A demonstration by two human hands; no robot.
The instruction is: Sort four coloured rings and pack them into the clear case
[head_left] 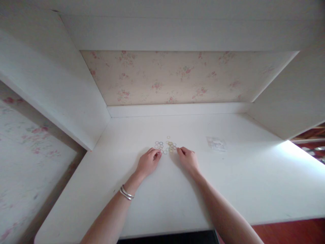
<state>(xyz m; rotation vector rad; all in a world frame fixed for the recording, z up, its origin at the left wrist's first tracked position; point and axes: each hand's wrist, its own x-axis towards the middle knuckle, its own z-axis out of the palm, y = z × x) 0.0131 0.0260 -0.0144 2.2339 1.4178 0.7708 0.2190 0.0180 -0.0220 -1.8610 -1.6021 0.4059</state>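
Note:
Several small thin rings, some yellowish and others grey or bluish, lie in a loose cluster on the white desk. One yellowish ring lies a little apart, behind the others. At the cluster's left edge is my left hand, its fingers curled and the fingertips pressed together by the rings. My right hand rests at the right edge, thumb and index finger closed together beside a ring. Whether either hand pinches a ring is too small to make out.
A clear plastic bag lies on the desk to the right. White side panels and a low back ledge enclose the desk, with floral wallpaper behind. Something black shows at the front edge.

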